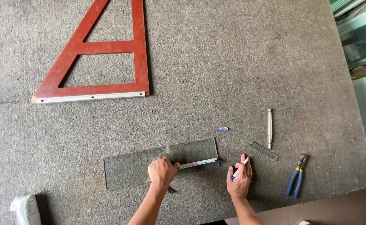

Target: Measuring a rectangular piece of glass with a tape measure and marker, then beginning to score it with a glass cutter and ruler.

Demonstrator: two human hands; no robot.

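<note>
A rectangular pane of clear glass (129,166) lies flat on the grey felt table top (216,71). My left hand (162,171) presses a tape measure on the pane, its white blade (197,163) pulled out to the glass's right edge. My right hand (239,177) rests on the felt just right of the pane and holds a blue and white marker pen (240,167), tip up. The pen's small blue cap (223,129) lies on the felt above the pane's right corner.
A red wooden triangular square with a metal edge (95,46) lies at the upper left. A slim glass cutter (269,127), a narrow glass strip (264,151) and blue-handled pliers (296,180) lie at the right. A white bundle (24,208) sits at the lower left. Glass sheets (360,37) stand beyond the table's right edge.
</note>
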